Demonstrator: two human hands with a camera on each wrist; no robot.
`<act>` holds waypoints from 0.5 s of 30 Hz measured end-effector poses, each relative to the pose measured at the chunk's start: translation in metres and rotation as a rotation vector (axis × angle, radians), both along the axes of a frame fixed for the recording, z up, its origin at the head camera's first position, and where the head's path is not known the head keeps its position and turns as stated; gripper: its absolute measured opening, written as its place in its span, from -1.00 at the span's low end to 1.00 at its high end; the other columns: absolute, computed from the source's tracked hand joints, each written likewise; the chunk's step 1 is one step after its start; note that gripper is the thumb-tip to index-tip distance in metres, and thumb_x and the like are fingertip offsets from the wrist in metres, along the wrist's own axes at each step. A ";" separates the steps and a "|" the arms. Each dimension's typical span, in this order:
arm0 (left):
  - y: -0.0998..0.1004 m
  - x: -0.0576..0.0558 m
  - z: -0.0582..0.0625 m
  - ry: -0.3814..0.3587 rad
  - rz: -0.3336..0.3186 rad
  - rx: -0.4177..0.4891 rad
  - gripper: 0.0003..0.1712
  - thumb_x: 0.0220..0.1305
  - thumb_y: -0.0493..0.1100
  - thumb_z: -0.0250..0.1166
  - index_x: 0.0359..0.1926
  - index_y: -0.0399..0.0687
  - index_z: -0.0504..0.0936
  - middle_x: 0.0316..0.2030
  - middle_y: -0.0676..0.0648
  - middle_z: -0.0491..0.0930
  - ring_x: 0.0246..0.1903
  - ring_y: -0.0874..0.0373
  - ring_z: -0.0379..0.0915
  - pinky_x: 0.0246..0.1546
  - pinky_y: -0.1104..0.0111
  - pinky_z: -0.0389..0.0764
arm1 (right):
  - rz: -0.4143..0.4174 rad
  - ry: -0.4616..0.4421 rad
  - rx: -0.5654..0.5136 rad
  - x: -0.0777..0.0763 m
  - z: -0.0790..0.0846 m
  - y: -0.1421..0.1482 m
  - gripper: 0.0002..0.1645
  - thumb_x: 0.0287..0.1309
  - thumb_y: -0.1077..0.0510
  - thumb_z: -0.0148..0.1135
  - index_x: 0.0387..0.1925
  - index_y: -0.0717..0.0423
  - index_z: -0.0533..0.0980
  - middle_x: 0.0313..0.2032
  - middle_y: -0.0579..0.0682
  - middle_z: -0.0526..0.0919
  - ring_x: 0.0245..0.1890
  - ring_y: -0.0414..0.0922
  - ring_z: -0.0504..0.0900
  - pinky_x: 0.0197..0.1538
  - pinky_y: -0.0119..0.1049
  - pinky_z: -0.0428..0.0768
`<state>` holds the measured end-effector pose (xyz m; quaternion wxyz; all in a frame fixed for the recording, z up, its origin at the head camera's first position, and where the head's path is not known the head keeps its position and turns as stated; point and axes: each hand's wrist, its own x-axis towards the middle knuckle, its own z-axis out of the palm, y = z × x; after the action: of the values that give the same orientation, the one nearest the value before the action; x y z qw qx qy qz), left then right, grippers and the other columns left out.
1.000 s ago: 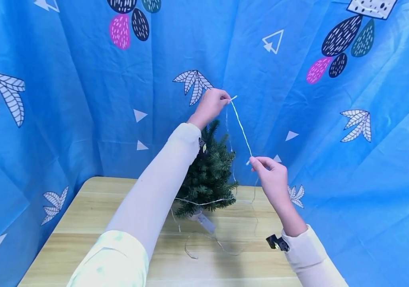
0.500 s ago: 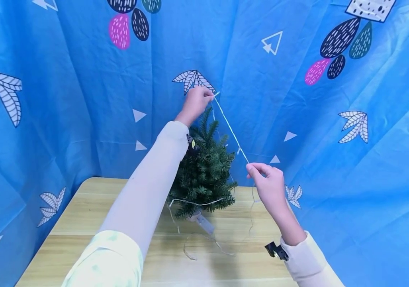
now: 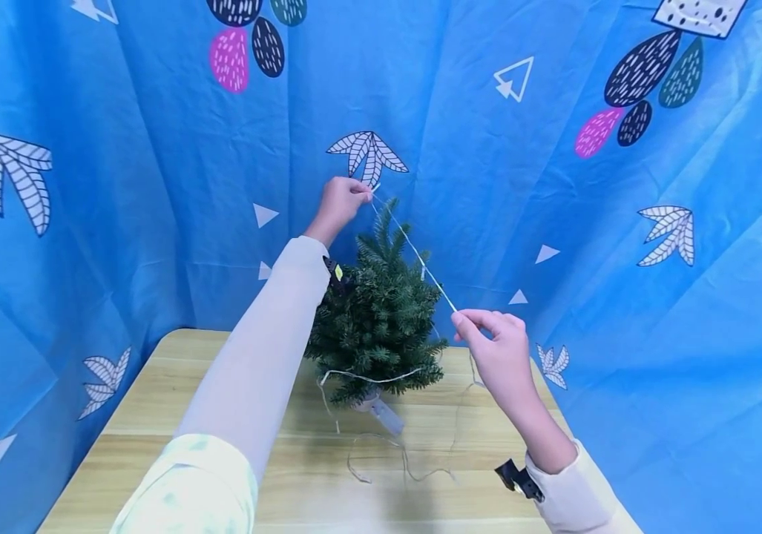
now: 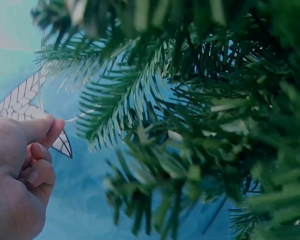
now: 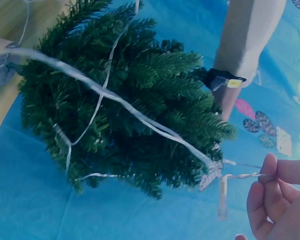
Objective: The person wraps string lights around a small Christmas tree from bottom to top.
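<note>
Two pale sleeves (image 3: 260, 356) reach forward over a wooden table (image 3: 140, 430), a small black camera (image 3: 519, 480) worn at each wrist. Nearest on the tabletop, loose wire (image 3: 407, 463) lies in thin curves before the tree. The right hand (image 3: 499, 352) is well to the right of the tree and lower than its top, its thumb and forefinger pinching a light string (image 3: 438, 288). From that pinch, the light string climbs leftward in a nearly straight line, passing across the tree's upper right side in the head view; whether it touches the needles there, I cannot tell.

At the upper end, the left hand (image 3: 339, 202) pinches it too, between thumb and fingertips, and a short bit sticks out past the grip. Those fingertips are just left of the treetop and a little above it. The green tree (image 3: 381, 322) stands between the hands, one more strand (image 3: 374, 380) looping across its lowest branches. A pale box (image 3: 387, 417) leans at its foot. Farthest back hangs a blue cloth (image 3: 467, 141) printed with leaves, drops and triangles.
</note>
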<state>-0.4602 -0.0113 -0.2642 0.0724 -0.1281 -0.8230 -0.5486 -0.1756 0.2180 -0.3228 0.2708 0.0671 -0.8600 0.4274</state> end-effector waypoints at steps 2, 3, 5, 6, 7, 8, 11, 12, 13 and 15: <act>-0.004 0.000 -0.003 -0.009 -0.008 0.026 -0.74 0.46 -0.12 0.25 0.01 -0.14 0.74 0.10 -0.06 0.67 -0.12 0.14 0.48 -0.24 0.34 0.42 | 0.002 0.012 -0.014 0.003 0.002 -0.003 -0.73 0.37 -0.08 0.27 -0.26 -0.01 0.73 -0.45 -0.04 0.70 0.04 -0.13 0.39 0.26 -0.05 0.18; -0.005 0.001 -0.005 -0.010 -0.010 0.035 -0.73 0.45 -0.11 0.26 0.02 -0.13 0.74 0.10 -0.06 0.67 -0.06 0.13 0.50 -0.19 0.33 0.45 | 0.001 0.024 -0.024 0.004 0.003 -0.004 -0.74 0.37 -0.08 0.27 -0.26 -0.01 0.73 -0.45 -0.02 0.70 0.07 -0.13 0.37 0.25 -0.05 0.20; -0.008 0.001 -0.007 -0.015 -0.013 0.060 -0.73 0.44 -0.10 0.27 0.02 -0.12 0.75 0.09 -0.06 0.68 0.04 0.14 0.52 -0.06 0.31 0.50 | 0.003 0.053 -0.048 0.006 0.005 -0.007 -0.75 0.37 -0.06 0.27 -0.27 -0.01 0.72 -0.43 0.00 0.71 0.09 -0.14 0.35 0.23 -0.05 0.22; -0.009 0.001 -0.007 -0.016 -0.013 0.070 -0.73 0.44 -0.10 0.28 0.02 -0.12 0.75 0.09 -0.06 0.68 0.08 0.13 0.53 -0.01 0.29 0.52 | 0.003 0.070 -0.060 0.006 0.007 -0.008 -0.76 0.37 -0.05 0.27 -0.28 -0.02 0.72 -0.43 0.01 0.71 0.09 -0.15 0.35 0.22 -0.05 0.24; -0.009 0.001 -0.008 -0.013 -0.014 0.078 -0.73 0.43 -0.10 0.29 0.01 -0.12 0.75 0.08 -0.06 0.69 0.11 0.14 0.53 0.05 0.28 0.54 | 0.004 0.086 -0.073 0.007 0.008 -0.010 -0.77 0.37 -0.04 0.28 -0.30 -0.02 0.73 -0.42 0.01 0.72 0.08 -0.17 0.36 0.22 -0.06 0.25; -0.010 0.001 -0.009 -0.012 -0.015 0.089 -0.73 0.43 -0.10 0.29 0.01 -0.12 0.75 0.06 -0.07 0.70 0.13 0.13 0.54 0.10 0.27 0.54 | 0.003 0.101 -0.084 0.008 0.009 -0.011 -0.77 0.37 -0.03 0.28 -0.30 -0.03 0.73 -0.41 0.01 0.72 0.07 -0.19 0.37 0.21 -0.08 0.26; -0.012 0.001 -0.011 -0.012 -0.022 0.111 -0.73 0.42 -0.11 0.31 0.01 -0.14 0.75 0.05 -0.09 0.71 0.14 0.11 0.56 0.16 0.25 0.54 | 0.012 0.125 -0.106 0.009 0.011 -0.017 -0.78 0.36 -0.02 0.29 -0.32 -0.03 0.74 -0.39 -0.01 0.73 0.05 -0.23 0.39 0.20 -0.12 0.27; -0.013 0.001 -0.012 -0.017 -0.025 0.115 -0.72 0.42 -0.11 0.30 0.02 -0.15 0.74 0.05 -0.10 0.72 0.14 0.11 0.56 0.16 0.24 0.54 | 0.016 0.123 -0.110 0.010 0.012 -0.019 -0.78 0.36 -0.01 0.30 -0.32 -0.03 0.74 -0.39 -0.01 0.73 0.05 -0.24 0.39 0.19 -0.13 0.27; -0.015 0.001 -0.014 -0.020 -0.028 0.117 -0.72 0.42 -0.12 0.31 0.02 -0.15 0.74 0.04 -0.11 0.72 0.14 0.10 0.57 0.17 0.24 0.54 | 0.026 0.118 -0.111 0.010 0.012 -0.021 -0.79 0.36 -0.01 0.30 -0.31 -0.04 0.74 -0.39 -0.02 0.73 0.05 -0.24 0.39 0.18 -0.14 0.27; -0.020 0.002 -0.018 -0.040 -0.031 0.115 -0.72 0.42 -0.12 0.30 0.03 -0.16 0.74 0.05 -0.11 0.72 0.14 0.09 0.57 0.17 0.22 0.53 | 0.047 0.103 -0.104 0.011 0.011 -0.025 -0.80 0.36 -0.02 0.30 -0.30 -0.04 0.74 -0.39 -0.05 0.73 0.06 -0.23 0.39 0.18 -0.14 0.27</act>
<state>-0.4581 -0.0309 -0.2825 0.0545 -0.1256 -0.7893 -0.5985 -0.1643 0.1929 -0.3119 0.3079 0.0950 -0.8196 0.4737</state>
